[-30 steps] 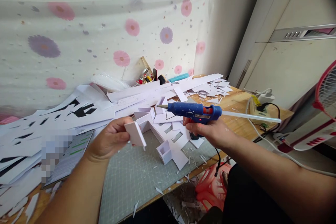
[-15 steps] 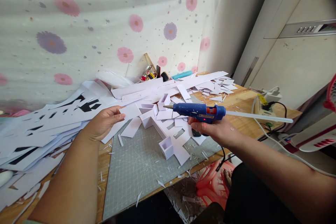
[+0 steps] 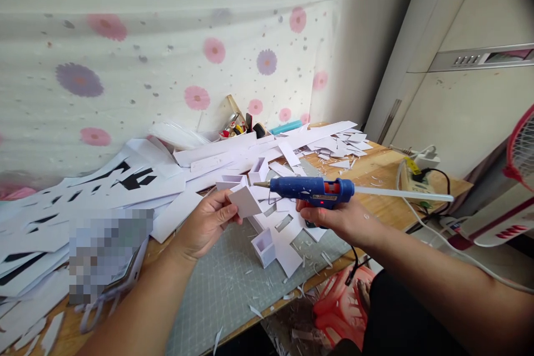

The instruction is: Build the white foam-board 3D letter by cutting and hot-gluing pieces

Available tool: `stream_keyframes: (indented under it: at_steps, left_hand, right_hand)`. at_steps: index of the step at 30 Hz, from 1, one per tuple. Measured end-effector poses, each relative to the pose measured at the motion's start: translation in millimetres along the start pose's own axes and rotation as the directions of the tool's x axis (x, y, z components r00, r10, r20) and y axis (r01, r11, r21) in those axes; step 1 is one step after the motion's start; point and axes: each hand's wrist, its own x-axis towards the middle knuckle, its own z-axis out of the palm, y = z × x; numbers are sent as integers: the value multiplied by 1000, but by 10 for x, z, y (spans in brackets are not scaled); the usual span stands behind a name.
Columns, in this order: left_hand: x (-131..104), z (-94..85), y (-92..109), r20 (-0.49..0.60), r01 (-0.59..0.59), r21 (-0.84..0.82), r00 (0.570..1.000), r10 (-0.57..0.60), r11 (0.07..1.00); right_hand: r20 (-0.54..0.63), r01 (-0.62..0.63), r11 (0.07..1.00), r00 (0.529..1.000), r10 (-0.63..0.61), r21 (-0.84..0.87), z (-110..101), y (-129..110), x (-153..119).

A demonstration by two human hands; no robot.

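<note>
Between the thumb and fingers of my left hand is a small white foam board piece, held up over the cutting mat. My right hand is wrapped round the grip of a blue glue gun. Its nozzle points left, close to the top of the foam board piece; I cannot tell whether they touch. A long glue stick juts out of the back of the gun. Below and behind both hands lies a white cut-out panel with window holes and small open boxes on it.
Stacked white cut sheets cover the left of the wooden table. Scraps lie at the back right. A power strip with cables sits at the right edge, and a red plastic stool stands below.
My left hand has moved right and picked up the foam board piece, bringing it near the nozzle. The glue gun has barely shifted. A blurred-out object now shows at the left.
</note>
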Motion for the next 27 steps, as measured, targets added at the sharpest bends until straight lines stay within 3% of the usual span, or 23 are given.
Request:
stream_keyframes:
  at_steps: [5, 27]
  left_hand:
    - [-22, 38, 26, 74, -28, -16, 997, 29, 999]
    - [-20, 41, 57, 92, -63, 20, 994, 61, 998]
  right_hand:
    - [64, 40, 999, 997, -38, -35, 7, -63, -19]
    - [86, 27, 999, 996, -23, -44, 4, -73, -47]
